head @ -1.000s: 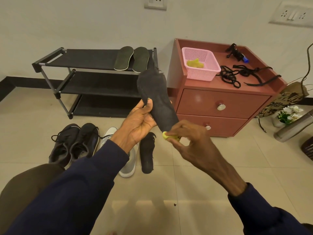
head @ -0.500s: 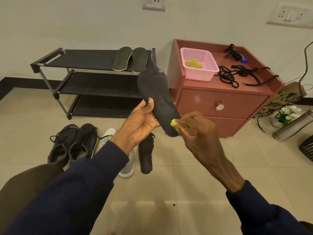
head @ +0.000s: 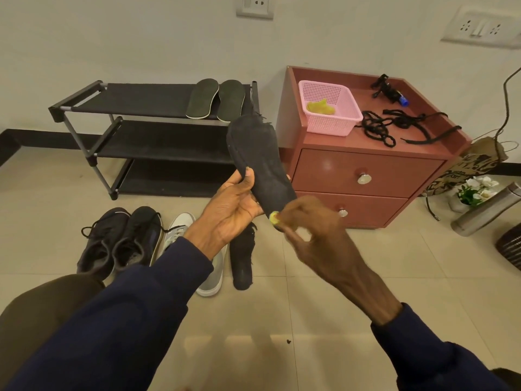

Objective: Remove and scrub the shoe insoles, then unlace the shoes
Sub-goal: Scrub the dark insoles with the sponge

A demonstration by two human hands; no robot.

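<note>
Before the shoe rack (head: 135,100), a black insole (head: 259,162) is held up.
The left hand (head: 231,210) grasps it by the lower half, thumb on top; the right hand (head: 318,238) pinches a small yellow sponge (head: 273,216) against its lower end.

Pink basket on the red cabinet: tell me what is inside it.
Inside the pink basket lies one crumpled yellow-green cloth, toward its left side. The near wall hides the bottom's front strip.
</note>
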